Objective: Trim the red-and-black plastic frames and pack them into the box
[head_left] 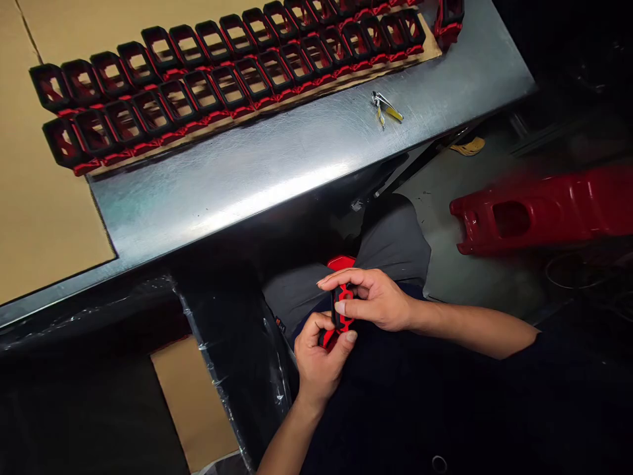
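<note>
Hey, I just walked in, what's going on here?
A person's left hand and right hand are both holding a small red-and-black part over their lap. In front of them, rows of similar red-and-black frames stand on cardboard on a metal table. A yellow-handled pair of pliers lies on the bare metal.

The red-and-black part (345,323) is held off the counter (247,178), on the person's side of its near edge. It stands on end, roughly upright, gripped by the left hand (321,359) and right hand (380,307). Black runs along one side, notched red along the other; fingers partly hide it.
</note>
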The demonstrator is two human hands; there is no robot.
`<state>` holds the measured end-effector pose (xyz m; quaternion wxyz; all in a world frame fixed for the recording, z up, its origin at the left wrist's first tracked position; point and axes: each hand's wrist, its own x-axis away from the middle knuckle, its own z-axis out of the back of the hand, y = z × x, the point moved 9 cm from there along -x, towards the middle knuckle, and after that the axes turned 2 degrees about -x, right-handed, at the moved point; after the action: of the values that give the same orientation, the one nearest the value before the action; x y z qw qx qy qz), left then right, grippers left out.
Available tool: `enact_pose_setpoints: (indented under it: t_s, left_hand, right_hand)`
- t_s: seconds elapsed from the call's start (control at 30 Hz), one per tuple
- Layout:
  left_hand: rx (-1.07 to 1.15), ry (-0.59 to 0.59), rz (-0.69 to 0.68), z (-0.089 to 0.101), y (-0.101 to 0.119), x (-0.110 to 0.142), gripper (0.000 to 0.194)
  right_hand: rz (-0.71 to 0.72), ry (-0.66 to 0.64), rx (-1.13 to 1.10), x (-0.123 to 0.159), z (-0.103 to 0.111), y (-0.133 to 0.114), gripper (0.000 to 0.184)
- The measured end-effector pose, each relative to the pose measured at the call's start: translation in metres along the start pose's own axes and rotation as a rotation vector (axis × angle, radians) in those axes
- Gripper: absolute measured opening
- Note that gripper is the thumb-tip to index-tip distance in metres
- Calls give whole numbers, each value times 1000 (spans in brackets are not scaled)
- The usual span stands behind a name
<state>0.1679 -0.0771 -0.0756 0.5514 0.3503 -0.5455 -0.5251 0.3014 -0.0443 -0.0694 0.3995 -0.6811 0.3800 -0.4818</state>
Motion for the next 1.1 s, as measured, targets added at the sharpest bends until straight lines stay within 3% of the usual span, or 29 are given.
enact_pose_setpoints:
  t_s: [0.1, 0.2, 0.5, 0.77, 0.87, 0.97, 1.1]
  left_hand:
    - [-31, 37, -32, 2, 6, 1, 29]
    - [-87, 104, -99, 6, 15, 4, 26]
    - [-343, 215, -483, 9, 45, 14, 23]
    - [-583, 259, -780, 7, 63, 24, 24]
    - [-583, 293, -788, 9, 63, 27, 23]
    - [-546, 332, -708, 16, 60, 24, 25]
    - [-421, 272, -576, 22, 55, 16, 21]
  right_hand:
    - [23, 29, -63, -3, 3, 2, 25]
    - [39, 28, -206, -5, 5, 5, 28]
    - [-108, -36, -578, 1, 1, 20, 35]
    - [-210, -29, -570, 6, 0, 34, 44]
    - [-233, -13, -581, 5, 0, 35, 44]
    - [-213, -18, -558, 1, 0, 32, 45]
    - [-159, -30, -501, -7, 0, 25, 47]
